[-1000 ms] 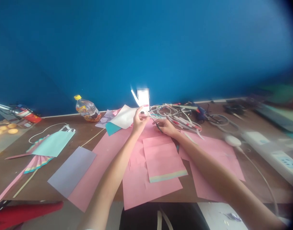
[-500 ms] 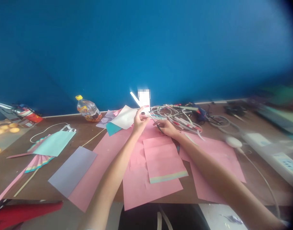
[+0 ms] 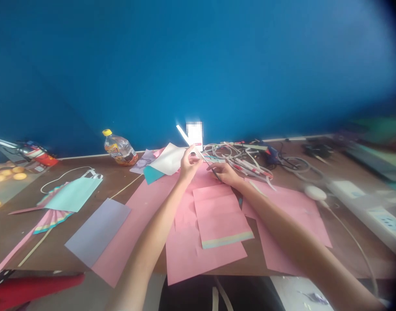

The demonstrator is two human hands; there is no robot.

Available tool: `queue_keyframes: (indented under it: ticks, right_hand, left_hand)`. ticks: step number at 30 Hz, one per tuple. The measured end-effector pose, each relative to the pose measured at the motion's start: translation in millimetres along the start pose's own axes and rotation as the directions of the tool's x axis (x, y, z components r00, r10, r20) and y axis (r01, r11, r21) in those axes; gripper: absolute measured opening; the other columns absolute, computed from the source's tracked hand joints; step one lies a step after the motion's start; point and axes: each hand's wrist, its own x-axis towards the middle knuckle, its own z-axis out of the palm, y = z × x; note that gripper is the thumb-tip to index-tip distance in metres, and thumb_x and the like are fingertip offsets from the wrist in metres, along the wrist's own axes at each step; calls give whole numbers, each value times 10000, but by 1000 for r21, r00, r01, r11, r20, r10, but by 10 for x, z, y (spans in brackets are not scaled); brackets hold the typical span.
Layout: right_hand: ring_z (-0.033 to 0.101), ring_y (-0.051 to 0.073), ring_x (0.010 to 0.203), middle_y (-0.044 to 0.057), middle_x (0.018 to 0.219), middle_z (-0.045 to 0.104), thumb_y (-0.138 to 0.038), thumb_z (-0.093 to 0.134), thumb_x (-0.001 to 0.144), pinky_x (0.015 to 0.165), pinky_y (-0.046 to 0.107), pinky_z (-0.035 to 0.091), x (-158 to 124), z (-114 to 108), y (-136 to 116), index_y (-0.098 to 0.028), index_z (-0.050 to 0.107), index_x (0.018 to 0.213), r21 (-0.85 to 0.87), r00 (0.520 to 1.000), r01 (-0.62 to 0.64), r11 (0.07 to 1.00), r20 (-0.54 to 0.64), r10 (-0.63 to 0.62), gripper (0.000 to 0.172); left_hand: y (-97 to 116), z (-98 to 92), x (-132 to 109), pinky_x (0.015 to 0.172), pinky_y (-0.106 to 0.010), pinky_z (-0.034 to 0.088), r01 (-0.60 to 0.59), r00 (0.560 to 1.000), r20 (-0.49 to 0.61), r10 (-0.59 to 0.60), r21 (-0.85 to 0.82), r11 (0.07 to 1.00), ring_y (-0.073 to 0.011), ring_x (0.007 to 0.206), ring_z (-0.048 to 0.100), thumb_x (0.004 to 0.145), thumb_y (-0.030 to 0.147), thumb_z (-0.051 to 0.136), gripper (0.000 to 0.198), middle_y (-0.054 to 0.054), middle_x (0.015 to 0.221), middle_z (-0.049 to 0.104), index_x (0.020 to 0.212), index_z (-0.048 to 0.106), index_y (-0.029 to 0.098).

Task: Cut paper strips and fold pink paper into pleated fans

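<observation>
Pinched in my left hand [image 3: 189, 165] is a narrow white paper strip [image 3: 183, 134], one end rising up to the left and the other reaching toward my right hand. My right hand [image 3: 228, 174] is closed around dark-handled scissors [image 3: 215, 172], their thin blades pointing at the strip just right of my left fingers. Whether the blades touch the strip is too small to tell. Below both hands lies a pink sheet [image 3: 220, 211] with a yellow and blue band along its near edge, on top of larger pink paper [image 3: 185, 263].
A bright phone-like screen [image 3: 194, 133] stands by the blue wall. Tangled cables and strips [image 3: 246, 160] lie right of it, near a power strip [image 3: 363, 203]. Leftward are a bottle [image 3: 120, 149], a lilac sheet [image 3: 99, 231] and a pale mask-like piece [image 3: 73, 194] over a folded paper fan [image 3: 53, 220].
Both hands stay in nearly the same place, with only slight finger shifts around the strip and scissors. The papers have not visibly moved.
</observation>
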Motion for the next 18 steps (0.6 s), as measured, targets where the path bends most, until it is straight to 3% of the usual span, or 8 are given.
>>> queue_keyframes:
  ticks: [9,18]
  right_hand:
    - [411,90,414,-49,487,484,-432,654,729,406,224,300,5,-7,17,-150,646,937,-58,1000,13,998,-25,-14,350]
    - [420,95,404,-49,479,492,-402,650,730,404,225,311,12,-5,35,-150,647,947,-57,999,17,998,-31,-19,332]
  left_hand:
    - [-29,-1,13,721,-287,536,13,1000,-9,-13,-11,1000,-134,806,649,673,223,766,827,-87,1471,418,1412,409,329]
    - [-32,9,30,674,-267,530,7,1000,-26,-7,-10,1000,-128,770,653,649,238,790,891,-100,1476,404,1432,372,324]
